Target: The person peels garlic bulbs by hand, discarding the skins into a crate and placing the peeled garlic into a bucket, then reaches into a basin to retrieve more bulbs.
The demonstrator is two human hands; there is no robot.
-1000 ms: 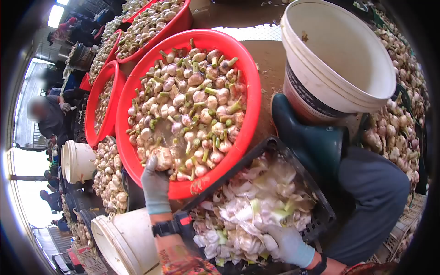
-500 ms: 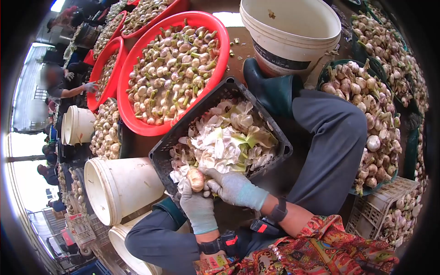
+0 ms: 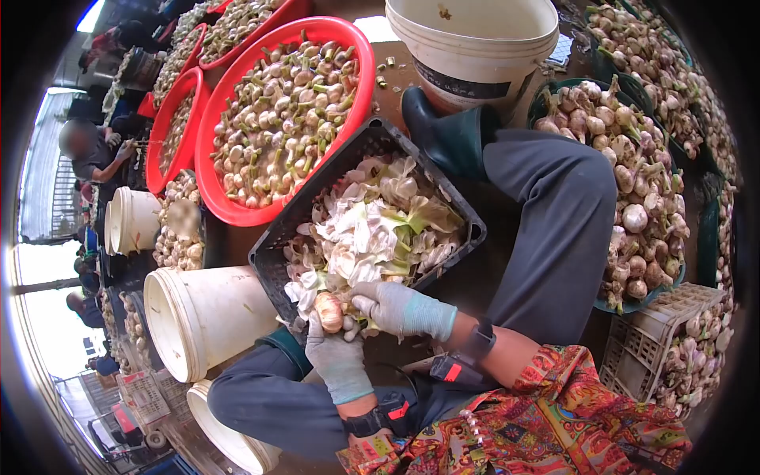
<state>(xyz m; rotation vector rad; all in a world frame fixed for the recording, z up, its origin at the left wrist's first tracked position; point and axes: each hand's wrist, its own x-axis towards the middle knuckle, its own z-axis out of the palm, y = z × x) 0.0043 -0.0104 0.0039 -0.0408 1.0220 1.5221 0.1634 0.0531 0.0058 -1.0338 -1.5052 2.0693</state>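
Observation:
A garlic bulb (image 3: 328,311) with pale, pinkish skin is held upright in the gloved fingers of my left hand (image 3: 339,366), at the near corner of a black crate. My right hand (image 3: 404,309), gloved too, is just right of the bulb. Its thumb and fingers are pinched together over the crate's near edge, and what lies between them is hidden. Loose garlic skins (image 3: 360,233), white with some green leaf pieces, fill the black crate (image 3: 465,229) between my legs.
Beyond the crate is a red basin (image 3: 207,158) of trimmed garlic in water. White buckets stand at the left (image 3: 226,313) and far side (image 3: 475,67). Untrimmed garlic (image 3: 633,214) fills a green container at right, beside a beige crate (image 3: 645,340). A co-worker (image 3: 99,154) is at far left.
My right hand has shifted slightly away from the bulb, which stays in my left hand. The whole view has moved a little, and the co-worker's arm has drawn back from the red basin.

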